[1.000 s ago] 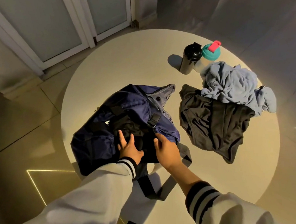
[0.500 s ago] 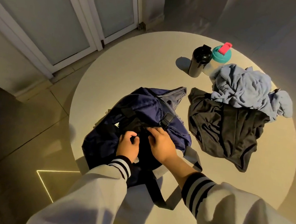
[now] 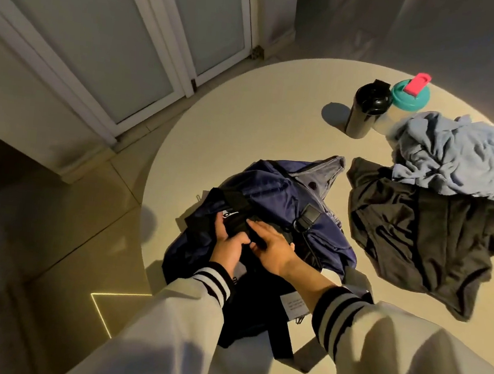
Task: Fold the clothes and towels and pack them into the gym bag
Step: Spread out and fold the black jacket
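Bag (image 3: 273, 189), navy, lying on the table's (image 3: 247, 110) near-left part; left hand (image 3: 228, 247) gripping its black strap (image 3: 232, 200), fingers curling round it; right hand (image 3: 274, 250) pressing flat on dark fabric at the bag's top, fingers straight. Black garment (image 3: 417, 235) lying spread to the bag's right; blue towel (image 3: 456, 154) sitting crumpled, overlapping the garment's far edge; black bottle (image 3: 366, 114) and teal-lidded bottle (image 3: 410, 96) standing side by side beyond the towel.

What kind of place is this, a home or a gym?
Likely a room in a home, though I can't be sure: a round cream table on a tiled floor, beside white-framed frosted-glass doors.
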A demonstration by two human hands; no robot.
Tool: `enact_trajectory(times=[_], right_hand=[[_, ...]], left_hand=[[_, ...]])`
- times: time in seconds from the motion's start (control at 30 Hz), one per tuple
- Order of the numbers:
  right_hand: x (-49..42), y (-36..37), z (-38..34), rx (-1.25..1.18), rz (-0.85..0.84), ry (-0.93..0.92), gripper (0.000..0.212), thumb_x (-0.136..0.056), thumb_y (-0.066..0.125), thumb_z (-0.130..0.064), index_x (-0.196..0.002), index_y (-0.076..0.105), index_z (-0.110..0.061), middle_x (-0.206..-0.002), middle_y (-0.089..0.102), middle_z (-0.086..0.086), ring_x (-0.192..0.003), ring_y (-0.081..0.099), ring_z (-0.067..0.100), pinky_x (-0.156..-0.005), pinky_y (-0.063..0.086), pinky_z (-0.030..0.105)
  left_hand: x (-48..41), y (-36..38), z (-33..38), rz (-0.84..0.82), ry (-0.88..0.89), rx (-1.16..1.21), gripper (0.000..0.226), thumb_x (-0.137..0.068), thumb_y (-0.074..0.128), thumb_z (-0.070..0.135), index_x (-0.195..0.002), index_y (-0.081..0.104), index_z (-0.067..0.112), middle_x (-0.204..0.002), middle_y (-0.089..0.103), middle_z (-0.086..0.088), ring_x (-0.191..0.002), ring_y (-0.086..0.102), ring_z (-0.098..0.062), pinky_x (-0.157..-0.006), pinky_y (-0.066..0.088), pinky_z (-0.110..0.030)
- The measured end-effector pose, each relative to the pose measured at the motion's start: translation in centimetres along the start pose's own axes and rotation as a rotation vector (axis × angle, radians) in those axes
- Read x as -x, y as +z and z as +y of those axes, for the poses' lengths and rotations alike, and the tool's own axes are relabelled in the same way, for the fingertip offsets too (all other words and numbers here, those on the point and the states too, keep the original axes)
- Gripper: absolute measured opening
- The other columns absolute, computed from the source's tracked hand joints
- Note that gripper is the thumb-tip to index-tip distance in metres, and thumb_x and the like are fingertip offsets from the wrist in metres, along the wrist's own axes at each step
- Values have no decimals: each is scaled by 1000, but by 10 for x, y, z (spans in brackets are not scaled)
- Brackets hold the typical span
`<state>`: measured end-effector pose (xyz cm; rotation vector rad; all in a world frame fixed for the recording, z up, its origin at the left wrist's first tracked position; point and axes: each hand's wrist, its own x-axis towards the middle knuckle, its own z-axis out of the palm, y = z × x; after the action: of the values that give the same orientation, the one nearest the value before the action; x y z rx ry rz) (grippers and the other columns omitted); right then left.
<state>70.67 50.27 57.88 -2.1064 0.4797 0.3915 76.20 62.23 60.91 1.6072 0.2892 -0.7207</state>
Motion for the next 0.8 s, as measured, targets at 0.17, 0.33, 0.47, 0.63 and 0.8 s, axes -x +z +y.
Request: enact_trajectory(times=[0.17,0.33,0.47,0.63,0.8], right_hand=[[7,-5,-7,69,-43,39,67,-98,54,-18,-151,29,-50,-163,21,-12,-149,18,21,-114,2,69],[3,-5,-4,27,-64,17,70,-96,56,-17,-145,30,-59,-160,27,-14,-149,21,21,-116,5,69],[2,-6,-6,40,-66,53,69,-97,54,-13,-148,31,-53,-161,23,-15,-150,17,19,-115,1,68],[0,-16,-23,67,-88,106,77,-94,49,-8,-154,22,-49,-164,13,-16,-151,10,21,-112,5,71],[-11,-37,-33,17,52,61,59,-97,52,-15,-153,36,-26,-159,33,-1,-148,27,25,-118,27,51]], left_hand=[[-10,1,18,51,-2,-131,91,-85,51,-6,-156,15,39,-147,45,-11,-119,51,-24,-110,41,-43],[-10,4,26,5,23,-188,95,-92,52,-1,-157,-3,42,-161,27,-7,-140,39,-28,-110,36,-38],[0,7,26,-4,186,-158,100,-92,51,-5,-155,-5,50,-166,10,2,-149,24,-21,-116,28,-35],[24,-3,17,-37,313,-216,110,-87,50,-12,-146,-1,66,-166,3,11,-150,16,-10,-115,27,-29],[38,-11,-1,-105,332,-298,103,-89,48,-14,-154,3,52,-163,2,16,-144,12,2,-108,29,-4]])
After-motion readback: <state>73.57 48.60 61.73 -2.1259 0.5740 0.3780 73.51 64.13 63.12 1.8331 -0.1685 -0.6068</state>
